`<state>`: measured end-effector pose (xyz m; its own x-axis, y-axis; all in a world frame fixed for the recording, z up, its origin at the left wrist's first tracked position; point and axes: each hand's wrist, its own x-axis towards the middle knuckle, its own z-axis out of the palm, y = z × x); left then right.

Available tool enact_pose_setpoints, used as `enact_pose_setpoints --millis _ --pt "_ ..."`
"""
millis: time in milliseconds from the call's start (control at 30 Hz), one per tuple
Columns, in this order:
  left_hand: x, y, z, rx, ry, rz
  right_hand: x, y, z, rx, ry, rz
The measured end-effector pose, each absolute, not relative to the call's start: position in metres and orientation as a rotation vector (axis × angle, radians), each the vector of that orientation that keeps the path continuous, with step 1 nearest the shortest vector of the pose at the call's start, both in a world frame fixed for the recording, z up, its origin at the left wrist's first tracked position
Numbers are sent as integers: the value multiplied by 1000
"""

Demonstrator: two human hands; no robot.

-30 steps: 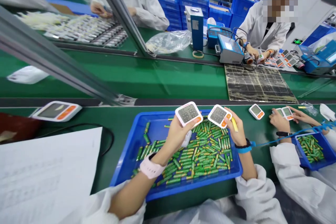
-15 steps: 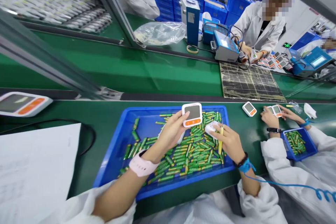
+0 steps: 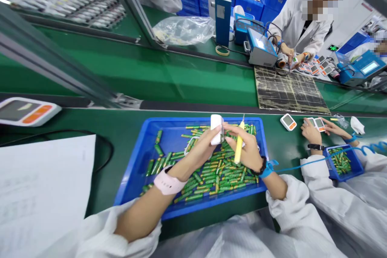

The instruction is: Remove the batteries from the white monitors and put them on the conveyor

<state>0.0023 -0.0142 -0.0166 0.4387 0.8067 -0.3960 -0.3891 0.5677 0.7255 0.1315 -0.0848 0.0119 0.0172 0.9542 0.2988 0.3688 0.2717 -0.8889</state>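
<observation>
A white device (image 3: 216, 130), turned edge-on, is held in my left hand (image 3: 202, 145) above the blue tray (image 3: 130, 169) of green batteries (image 3: 208, 175). My right hand (image 3: 248, 149) has a yellow-handled tool (image 3: 238, 149) between its fingers, its thin tip pointing up and away. The fingertips of that hand touch the right side of the device. Partly under my left hand, another white-framed device (image 3: 191, 144) lies on the batteries. A white part shows just behind my right hand.
White papers (image 3: 45, 185) and a large device (image 3: 27, 111) lie left of the tray. To the right, a co-worker's hands (image 3: 313, 133) hold devices near a small blue battery bin (image 3: 356, 167). A metal frame rail (image 3: 181, 107) runs behind the tray.
My left hand has turned the device from screen-facing to edge-on. My right hand has moved left and up to touch it, and no longer holds the white part it had beside the yellow tool.
</observation>
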Motion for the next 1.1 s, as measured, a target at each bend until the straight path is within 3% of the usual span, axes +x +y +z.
enact_pose_setpoints --millis 200,533,767,933,1100 --pt "5 -19 -12 594 919 809 135 -100 4 -1389 -1491 596" --pt "7 -16 -12 524 835 879 134 -99 9 -1353 -1584 735" --pt "5 -21 -12 798 916 970 128 -95 14 -1273 -1672 688" --pt "1 -18 -8 922 1053 1110 135 -90 1 -1473 -1508 520" --pt "1 -19 0 693 835 1014 144 -88 -4 -1379 -1231 845"
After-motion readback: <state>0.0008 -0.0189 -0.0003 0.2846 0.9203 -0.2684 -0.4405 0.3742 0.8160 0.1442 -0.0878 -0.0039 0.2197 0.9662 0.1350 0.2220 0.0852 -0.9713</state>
